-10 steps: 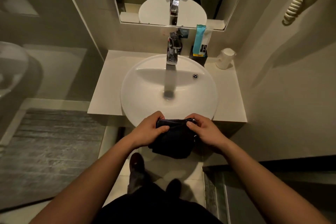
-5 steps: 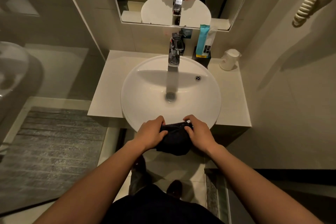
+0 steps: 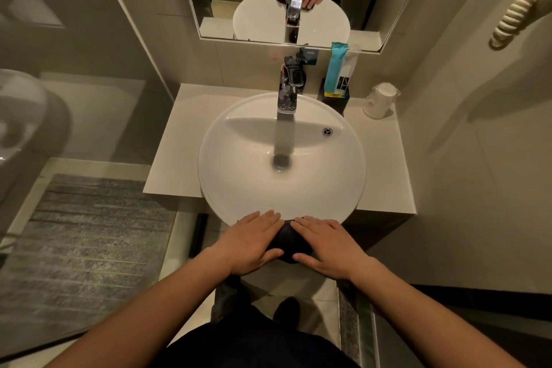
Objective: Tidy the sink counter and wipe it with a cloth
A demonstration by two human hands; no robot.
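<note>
A dark cloth (image 3: 288,243) is pressed against the near rim of the sink (image 3: 209,188) by the left hand (image 3: 251,243) and right hand (image 3: 328,248), both laid flat with fingers straight, nothing gripped. The table (image 3: 179,143) is spread to either side, each stretch nearer its own hand.

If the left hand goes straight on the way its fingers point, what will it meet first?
Probably the front rim of the round white ceramic basin, just beyond the left hand, which lies flat on the dark cloth; depth is unclear.
</note>
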